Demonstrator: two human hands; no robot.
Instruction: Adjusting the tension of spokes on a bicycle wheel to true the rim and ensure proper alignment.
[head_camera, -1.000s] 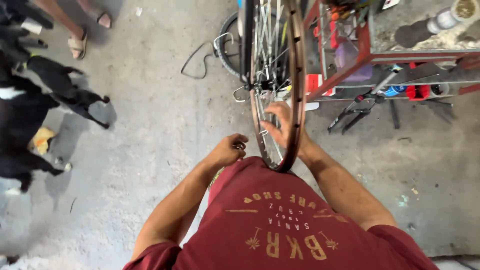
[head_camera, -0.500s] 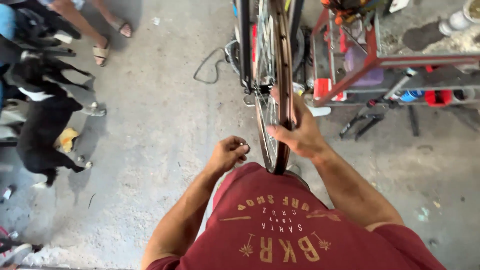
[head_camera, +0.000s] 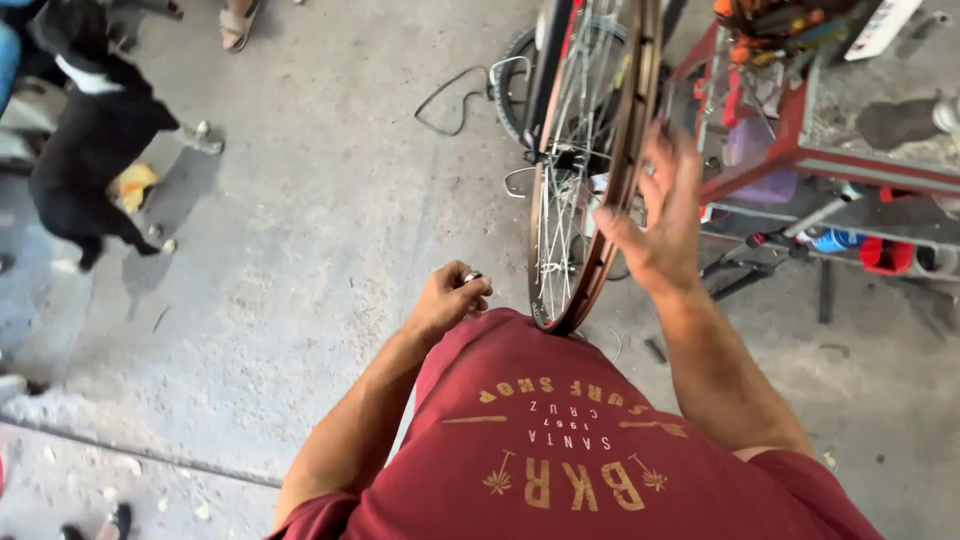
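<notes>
**Beside the wheel, both hands at work**

Against the belly stands the wheel (head_camera: 590, 170), upright: light and stiff, I judge, thin spokes fragile, best gripped at the rim. Right hand (head_camera: 660, 215), fingers spread, brushes that rim; left hand (head_camera: 448, 298) curls shut just left, ring (head_camera: 472, 276) showing.

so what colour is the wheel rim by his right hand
Rusty brown rim, silver spokes; shows in the head view.

The bicycle wheel (head_camera: 590, 170) stands upright in front of me, edge-on — a bare brown rim with no tyre, thin silver spokes fanning to the hub. Its lowest point sits just at my red shirt, its top runs out of view. The small metal tool (head_camera: 472, 277) is pinched in my fingers, just left of the rim.
</notes>
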